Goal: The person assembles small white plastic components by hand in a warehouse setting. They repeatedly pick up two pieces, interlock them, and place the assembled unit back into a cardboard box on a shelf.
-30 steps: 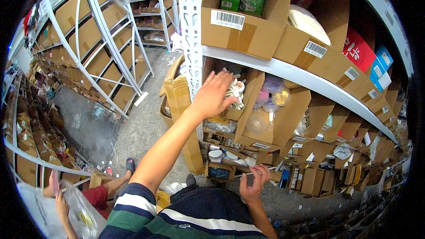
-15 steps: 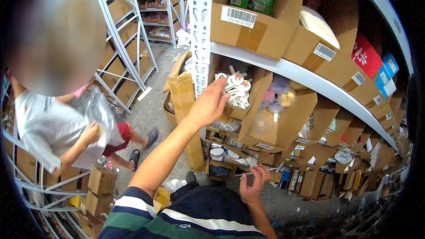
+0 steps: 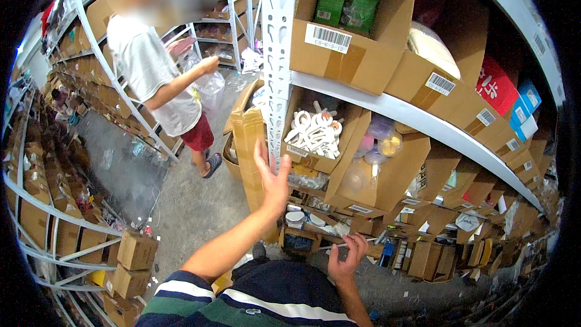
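My left hand (image 3: 273,183) is raised in front of the shelf post with its fingers spread and nothing in it. Just above it, an open cardboard box (image 3: 311,162) holds a heap of white plastic pieces (image 3: 315,132) with ring-like heads and stubby handles, a few showing orange-brown centres. Lower down, my right hand (image 3: 347,259) hangs near my waist, its fingers loosely bent and apart. A thin pale strip passes by its fingertips; whether the hand touches it I cannot make out.
A perforated white shelf post (image 3: 279,36) stands ahead, with rows of cardboard bins curving off to the right. A tall carton (image 3: 249,133) leans beside it. In the left aisle a person in a grey shirt (image 3: 151,79) holds a clear bag. Stacked boxes (image 3: 136,249) sit lower left.
My left hand has drawn back and down from the white pieces, leaving the heap uncovered. The person on the left has moved farther off along the aisle. My right hand has barely shifted.
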Demonstrator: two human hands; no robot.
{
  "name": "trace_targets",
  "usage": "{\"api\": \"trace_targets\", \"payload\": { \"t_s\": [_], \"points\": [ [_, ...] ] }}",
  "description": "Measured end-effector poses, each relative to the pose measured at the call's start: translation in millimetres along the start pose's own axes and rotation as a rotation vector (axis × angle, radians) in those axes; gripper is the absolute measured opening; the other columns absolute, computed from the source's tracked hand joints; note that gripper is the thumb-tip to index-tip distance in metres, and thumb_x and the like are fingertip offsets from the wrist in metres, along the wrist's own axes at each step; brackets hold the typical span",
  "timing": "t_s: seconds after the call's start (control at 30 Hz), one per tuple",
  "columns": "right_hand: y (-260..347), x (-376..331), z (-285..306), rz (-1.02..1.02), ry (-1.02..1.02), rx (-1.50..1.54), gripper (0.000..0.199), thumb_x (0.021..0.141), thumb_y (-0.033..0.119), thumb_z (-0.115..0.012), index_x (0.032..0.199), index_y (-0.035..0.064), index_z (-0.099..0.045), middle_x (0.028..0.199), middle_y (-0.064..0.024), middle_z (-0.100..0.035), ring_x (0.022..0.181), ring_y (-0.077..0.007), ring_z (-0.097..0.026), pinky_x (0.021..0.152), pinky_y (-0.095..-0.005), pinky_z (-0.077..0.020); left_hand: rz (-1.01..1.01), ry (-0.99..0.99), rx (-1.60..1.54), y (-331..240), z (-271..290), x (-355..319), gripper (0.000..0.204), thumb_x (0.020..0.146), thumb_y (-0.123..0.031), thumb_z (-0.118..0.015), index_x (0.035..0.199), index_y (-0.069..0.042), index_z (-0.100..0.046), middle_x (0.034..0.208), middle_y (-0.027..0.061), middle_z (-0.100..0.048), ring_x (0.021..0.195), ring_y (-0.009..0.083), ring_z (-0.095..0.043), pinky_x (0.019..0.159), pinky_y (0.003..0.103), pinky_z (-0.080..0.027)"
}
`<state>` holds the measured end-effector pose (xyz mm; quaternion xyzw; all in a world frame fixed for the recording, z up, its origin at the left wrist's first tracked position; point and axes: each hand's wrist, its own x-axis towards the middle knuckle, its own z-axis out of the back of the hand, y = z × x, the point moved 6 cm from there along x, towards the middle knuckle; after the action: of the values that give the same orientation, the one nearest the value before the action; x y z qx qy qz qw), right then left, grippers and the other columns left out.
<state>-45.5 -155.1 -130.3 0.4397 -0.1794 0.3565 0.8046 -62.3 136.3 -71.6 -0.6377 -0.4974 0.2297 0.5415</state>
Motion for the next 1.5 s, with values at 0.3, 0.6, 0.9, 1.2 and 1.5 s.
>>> {"api": "trace_targets", "payload": {
  "t_s": [0.3, 0.6, 0.9, 1.2, 1.5],
  "points": [
    [13.3, 6.3, -0.6, -0.008, 0.059, -0.011, 0.032, 0.081, 0.011, -0.07, 0.111, 0.0038, -0.061, 0.116, -0.016, -0.055, 0.117, -0.0388, -0.048, 0.104, -0.0533, -0.0328, 0.846, 0.061, -0.944, 77.1, -47.9, -2.4, 0.114, 0.085, -0.084, -0.036, 0.157, -0.005, 0.004, 0.164, 0.0212, 0.002, 0.151, 0.0387, -0.007, 0.12, 0.058, -0.003],
    [13.0, 3.2, 6.2, -0.032, 0.039, -0.019, 0.03, 0.079, 0.009, -0.07, 0.107, 0.0032, -0.062, 0.114, -0.0159, -0.056, 0.117, -0.0374, -0.048, 0.104, -0.0522, -0.0325, 0.763, 0.008, -0.945, 83.4, -53.8, 13.7, 0.117, 0.082, -0.085, -0.04, 0.157, -0.005, 0.002, 0.164, 0.0189, 0.001, 0.151, 0.0368, -0.006, 0.121, 0.05, -0.006],
    [13.0, 3.8, 12.2, -0.028, 0.033, -0.053, 0.034, 0.078, 0.01, -0.071, 0.111, 0.004, -0.061, 0.115, -0.0154, -0.056, 0.115, -0.0371, -0.051, 0.101, -0.0507, -0.0338, 0.791, 0.043, -1.0, 78.9, -61.2, 27.8, 0.108, 0.087, -0.08, -0.033, 0.157, -0.006, 0.003, 0.164, 0.0178, 0.007, 0.151, 0.0403, 0.002, 0.121, 0.055, 0.003],
    [5.0, -0.5, 14.7, -0.043, 0.024, -0.033, 0.038, 0.078, 0.011, -0.072, 0.114, 0.0053, -0.061, 0.116, -0.0144, -0.057, 0.114, -0.0357, -0.051, 0.1, -0.0505, -0.0335, 0.85, 0.028, -0.93, 70.0, -61.6, 23.1, 0.112, 0.088, -0.081, -0.031, 0.152, -0.006, 0.022, 0.161, 0.0211, 0.021, 0.15, 0.0381, 0.012, 0.122, 0.052, 0.004],
    [-11.8, -5.9, 25.8, -0.105, -0.005, -0.011, 0.036, 0.081, 0.012, -0.071, 0.114, 0.0051, -0.061, 0.115, -0.0146, -0.057, 0.115, -0.036, -0.05, 0.1, -0.0501, -0.0323, 0.888, -0.021, -0.914, 73.9, -62.5, 20.7, 0.117, 0.087, -0.081, -0.033, 0.15, -0.001, 0.023, 0.161, 0.0224, 0.019, 0.15, 0.0375, 0.014, 0.123, 0.047, 0.002]
  ]
}}
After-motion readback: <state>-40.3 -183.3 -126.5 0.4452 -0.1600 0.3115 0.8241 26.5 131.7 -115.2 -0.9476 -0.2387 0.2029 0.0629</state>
